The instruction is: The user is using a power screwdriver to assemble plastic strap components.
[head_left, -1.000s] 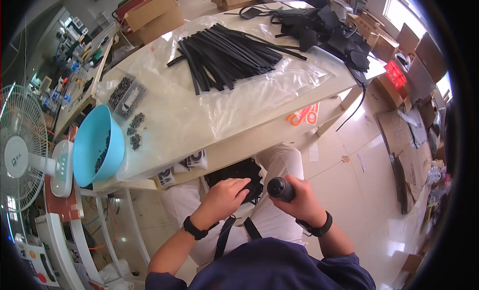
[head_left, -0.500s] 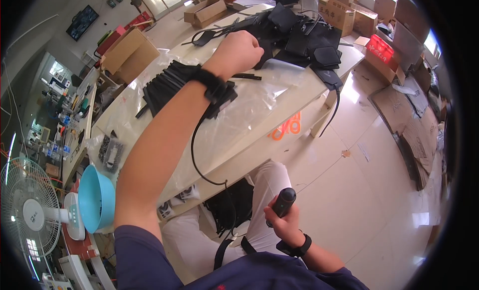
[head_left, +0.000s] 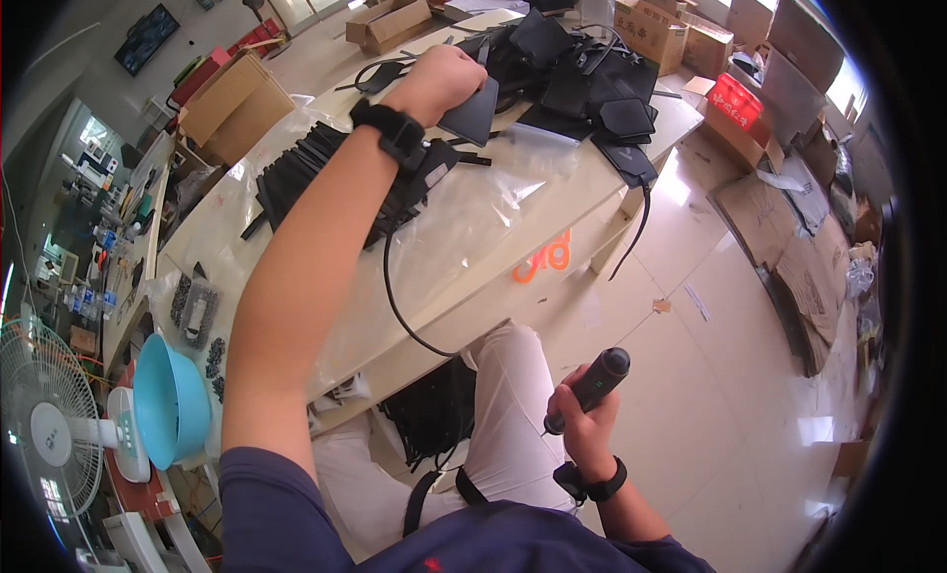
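My left hand (head_left: 449,80) is reached out over the far part of the table, its fingers closed on the edge of a flat black panel (head_left: 472,117). Beside and beyond it lies a heap of black flat pieces with cables (head_left: 567,70). Off the table's front edge, above the floor, my right hand (head_left: 586,430) is wrapped round a thick black electric screwdriver (head_left: 600,379), its thin end pointing down and left. Under my left forearm, a row of black strips (head_left: 306,169) rests on clear plastic sheeting (head_left: 473,203).
A blue bowl (head_left: 170,400) stands at the table's left end, near a white fan (head_left: 54,430). A clear box of small parts (head_left: 197,312) is behind the bowl. Cardboard boxes (head_left: 235,105) stand beyond the table. A black cable (head_left: 404,322) hangs over the front edge.
My left hand has drawn back slightly left, and a flat black panel now shows in its grip. My right hand has risen a little, tilting the screwdriver further to the right.
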`<action>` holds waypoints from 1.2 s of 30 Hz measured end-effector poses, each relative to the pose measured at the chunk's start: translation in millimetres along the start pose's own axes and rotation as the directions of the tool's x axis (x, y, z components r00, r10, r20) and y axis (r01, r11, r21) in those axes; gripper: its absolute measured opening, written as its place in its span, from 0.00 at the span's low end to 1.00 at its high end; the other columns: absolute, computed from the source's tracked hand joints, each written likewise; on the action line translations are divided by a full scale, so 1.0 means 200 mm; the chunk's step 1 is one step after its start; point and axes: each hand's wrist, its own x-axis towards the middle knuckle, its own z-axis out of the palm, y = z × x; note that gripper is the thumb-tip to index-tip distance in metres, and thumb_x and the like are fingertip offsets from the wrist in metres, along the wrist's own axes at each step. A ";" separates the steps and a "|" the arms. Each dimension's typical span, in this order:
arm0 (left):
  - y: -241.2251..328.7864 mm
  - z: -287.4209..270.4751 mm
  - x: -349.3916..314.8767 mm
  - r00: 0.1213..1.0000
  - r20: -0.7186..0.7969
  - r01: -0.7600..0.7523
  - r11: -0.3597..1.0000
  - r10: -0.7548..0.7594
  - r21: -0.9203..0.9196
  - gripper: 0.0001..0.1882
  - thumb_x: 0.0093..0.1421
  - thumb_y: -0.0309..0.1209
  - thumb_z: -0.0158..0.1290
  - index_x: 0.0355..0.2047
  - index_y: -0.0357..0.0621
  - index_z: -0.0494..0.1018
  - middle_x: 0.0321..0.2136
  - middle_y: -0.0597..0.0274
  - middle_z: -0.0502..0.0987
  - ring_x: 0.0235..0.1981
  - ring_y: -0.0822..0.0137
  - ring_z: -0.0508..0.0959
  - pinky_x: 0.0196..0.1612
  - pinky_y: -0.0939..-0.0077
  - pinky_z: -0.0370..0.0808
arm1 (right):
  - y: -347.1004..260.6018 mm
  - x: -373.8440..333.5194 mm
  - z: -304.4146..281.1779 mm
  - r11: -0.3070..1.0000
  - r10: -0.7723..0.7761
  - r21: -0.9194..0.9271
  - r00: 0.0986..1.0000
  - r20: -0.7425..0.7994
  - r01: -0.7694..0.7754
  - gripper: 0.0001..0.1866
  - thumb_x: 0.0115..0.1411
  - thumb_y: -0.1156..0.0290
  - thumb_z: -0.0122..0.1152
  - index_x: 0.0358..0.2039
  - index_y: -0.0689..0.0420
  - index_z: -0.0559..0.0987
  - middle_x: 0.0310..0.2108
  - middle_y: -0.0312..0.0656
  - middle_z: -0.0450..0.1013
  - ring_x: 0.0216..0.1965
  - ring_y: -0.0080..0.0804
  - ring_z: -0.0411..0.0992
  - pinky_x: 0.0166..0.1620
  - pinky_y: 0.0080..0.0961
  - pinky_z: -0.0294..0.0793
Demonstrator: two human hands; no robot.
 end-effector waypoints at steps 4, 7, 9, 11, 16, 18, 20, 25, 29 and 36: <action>0.17 -0.05 -0.71 0.981 0.195 0.051 0.956 0.007 -0.289 0.18 0.55 0.25 0.53 0.47 0.35 0.73 0.33 0.64 0.75 0.30 0.75 0.75 0.32 0.82 0.73 | -0.21 0.00 0.01 0.964 -0.129 0.227 0.991 -0.044 0.136 0.09 0.58 0.84 0.56 0.37 0.61 0.67 0.25 0.40 0.69 0.23 0.26 0.71 0.28 0.23 0.72; 0.08 -0.05 -1.26 0.974 0.227 0.060 0.948 0.013 -0.313 0.17 0.59 0.22 0.51 0.50 0.35 0.73 0.36 0.67 0.76 0.34 0.79 0.75 0.39 0.85 0.73 | -0.38 0.01 0.10 0.817 -0.437 0.408 0.899 -0.025 0.408 0.14 0.61 0.75 0.60 0.40 0.57 0.63 0.25 0.40 0.64 0.20 0.27 0.65 0.26 0.26 0.71; 0.02 0.00 -1.61 0.968 0.241 0.165 0.897 -0.067 -0.411 0.15 0.62 0.22 0.51 0.50 0.36 0.74 0.38 0.67 0.77 0.38 0.79 0.75 0.44 0.85 0.71 | -0.48 -0.02 0.17 0.736 -0.578 0.411 0.815 -0.032 0.538 0.18 0.65 0.63 0.60 0.43 0.56 0.62 0.27 0.39 0.62 0.21 0.26 0.64 0.25 0.27 0.70; -0.07 0.06 -1.88 0.975 0.174 0.207 0.859 -0.141 -0.468 0.15 0.64 0.23 0.52 0.50 0.36 0.74 0.40 0.66 0.78 0.40 0.78 0.76 0.47 0.83 0.71 | -0.56 -0.09 0.25 0.736 -0.571 0.429 0.821 -0.023 0.524 0.21 0.65 0.57 0.61 0.44 0.56 0.62 0.29 0.38 0.62 0.22 0.26 0.64 0.25 0.27 0.69; -0.13 0.15 -2.28 0.968 0.054 0.237 0.825 -0.245 -0.513 0.16 0.64 0.24 0.53 0.51 0.32 0.73 0.40 0.61 0.81 0.42 0.76 0.78 0.48 0.81 0.73 | -0.59 -0.31 0.51 0.545 -0.747 0.633 0.662 0.067 0.550 0.28 0.60 0.45 0.64 0.46 0.54 0.66 0.30 0.34 0.63 0.24 0.21 0.63 0.24 0.21 0.66; -0.12 0.15 -2.37 0.970 0.055 0.224 0.787 -0.236 -0.575 0.15 0.64 0.24 0.53 0.51 0.31 0.73 0.41 0.59 0.82 0.42 0.75 0.79 0.47 0.81 0.74 | -0.54 -0.37 0.59 0.552 -0.751 0.649 0.650 0.113 0.525 0.29 0.60 0.45 0.64 0.47 0.54 0.66 0.30 0.35 0.63 0.24 0.21 0.64 0.23 0.22 0.66; -0.15 0.17 -2.42 0.970 0.032 0.216 0.788 -0.243 -0.576 0.15 0.64 0.24 0.53 0.50 0.31 0.73 0.41 0.59 0.82 0.42 0.76 0.79 0.47 0.81 0.75 | -0.50 -0.41 0.65 0.534 -0.769 0.686 0.621 0.152 0.493 0.30 0.60 0.45 0.64 0.48 0.55 0.66 0.30 0.36 0.63 0.24 0.22 0.65 0.23 0.23 0.68; -0.17 0.12 -2.53 0.959 -0.005 0.231 0.793 -0.283 -0.564 0.16 0.63 0.25 0.55 0.50 0.32 0.74 0.41 0.59 0.82 0.41 0.76 0.79 0.46 0.81 0.75 | -0.40 -0.44 0.74 0.525 -0.810 0.649 0.558 0.182 0.550 0.30 0.60 0.44 0.64 0.48 0.55 0.66 0.30 0.36 0.64 0.22 0.22 0.65 0.22 0.23 0.69; -0.21 0.11 -2.56 0.951 0.012 0.256 0.769 -0.308 -0.586 0.16 0.62 0.25 0.55 0.50 0.32 0.75 0.40 0.59 0.83 0.41 0.76 0.79 0.46 0.81 0.75 | -0.36 -0.45 0.78 0.544 -0.803 0.637 0.560 0.205 0.547 0.30 0.60 0.43 0.62 0.48 0.54 0.65 0.30 0.36 0.65 0.21 0.22 0.65 0.22 0.22 0.70; -0.23 0.13 -2.56 0.940 -0.033 0.272 0.804 -0.339 -0.530 0.16 0.61 0.25 0.56 0.49 0.30 0.75 0.39 0.56 0.83 0.40 0.75 0.80 0.45 0.80 0.76 | -0.30 -0.44 0.80 0.500 -0.822 0.703 0.532 0.201 0.505 0.31 0.59 0.50 0.66 0.48 0.56 0.59 0.32 0.44 0.67 0.22 0.32 0.69 0.23 0.31 0.76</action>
